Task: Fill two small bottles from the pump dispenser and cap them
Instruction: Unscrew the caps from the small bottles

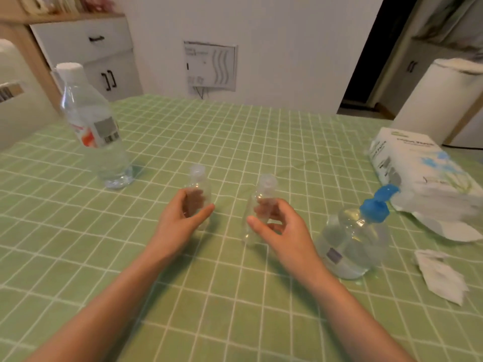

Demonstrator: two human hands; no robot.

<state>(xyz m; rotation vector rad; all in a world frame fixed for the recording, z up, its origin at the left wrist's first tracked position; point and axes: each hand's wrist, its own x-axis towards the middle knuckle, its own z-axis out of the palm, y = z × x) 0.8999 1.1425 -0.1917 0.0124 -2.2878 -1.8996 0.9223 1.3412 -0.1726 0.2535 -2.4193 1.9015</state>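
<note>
Head: left hand [180, 218] around left bottle [201, 188], right hand [283, 231] around right bottle [264, 189]

A green checked tablecloth [235, 131] lay under a tall clear water bottle [96, 126] with a white cap (its label was too blurred to read). Behind the bottle stood a white cabinet [86, 43] with dark handles. Behind and right of the bottle hung a white wall panel [210, 65]. Far right of the bottle lay an opened tissue pack [418, 163], and farther right and nearer, a crumpled tissue [441, 275].
</note>
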